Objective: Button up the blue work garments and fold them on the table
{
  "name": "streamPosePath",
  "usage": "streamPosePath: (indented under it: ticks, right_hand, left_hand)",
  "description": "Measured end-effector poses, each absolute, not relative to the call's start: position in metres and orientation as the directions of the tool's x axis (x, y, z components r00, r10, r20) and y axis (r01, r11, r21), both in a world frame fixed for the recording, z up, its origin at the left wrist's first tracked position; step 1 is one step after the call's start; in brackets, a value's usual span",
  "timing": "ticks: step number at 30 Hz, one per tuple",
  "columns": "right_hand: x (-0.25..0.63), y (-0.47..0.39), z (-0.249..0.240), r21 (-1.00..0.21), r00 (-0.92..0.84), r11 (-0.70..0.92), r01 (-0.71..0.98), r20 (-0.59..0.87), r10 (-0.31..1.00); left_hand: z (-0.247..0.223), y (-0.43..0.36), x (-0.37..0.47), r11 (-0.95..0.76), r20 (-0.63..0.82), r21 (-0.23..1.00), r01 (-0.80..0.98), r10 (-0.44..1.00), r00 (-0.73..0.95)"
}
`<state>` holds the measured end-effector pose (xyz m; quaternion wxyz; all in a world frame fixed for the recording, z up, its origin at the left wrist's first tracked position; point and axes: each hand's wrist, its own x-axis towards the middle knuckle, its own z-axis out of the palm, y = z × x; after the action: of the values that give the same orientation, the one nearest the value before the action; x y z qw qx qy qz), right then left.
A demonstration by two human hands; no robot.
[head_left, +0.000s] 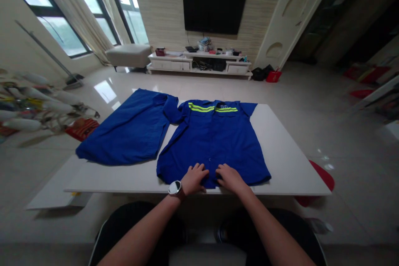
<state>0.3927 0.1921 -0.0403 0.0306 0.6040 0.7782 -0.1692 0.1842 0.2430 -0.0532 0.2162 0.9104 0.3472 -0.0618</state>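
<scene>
A blue work shirt (215,137) with two-stripe yellow-green bands across the chest lies front up on the white table (286,153), its collar at the far side. Its bottom hem is by the near table edge. There my left hand (195,178), a watch (175,188) on its wrist, has its fingers curled onto the hem left of the middle. Just to the right, my right hand (229,177) grips the same hem, fingers bent. The fingertips are partly hidden. Left of the shirt lies another blue garment (127,129), folded, touching the shirt near its sleeve.
A red stool (321,176) shows beyond the table's right edge. An orange-red bag (81,129) lies at the left, near a blurred cluster of white objects (34,108). Farther off are a TV cabinet (199,65), a television (215,3) and a bench (129,54).
</scene>
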Motion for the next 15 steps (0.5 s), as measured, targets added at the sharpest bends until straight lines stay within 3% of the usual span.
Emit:
streamPosePath:
  ticks: [5,10,15]
  right_hand:
    - [0.412,0.22,-0.025,-0.456,-0.241,0.125,0.881,-0.206,0.948]
    - [0.409,0.25,-0.009,-0.688,0.051,-0.011,0.726,0.037,0.998]
    - [0.4,0.262,0.003,-0.823,0.245,-0.06,0.565,0.098,0.964]
  left_hand:
    - [-0.045,0.263,0.186,-0.651,-0.22,0.461,0.603,0.574,0.789]
    - [-0.029,0.279,0.209,-0.552,-0.142,0.605,0.574,0.635,0.759]
    - [-0.015,0.282,0.216,-0.448,0.008,0.729,0.518,0.762,0.648]
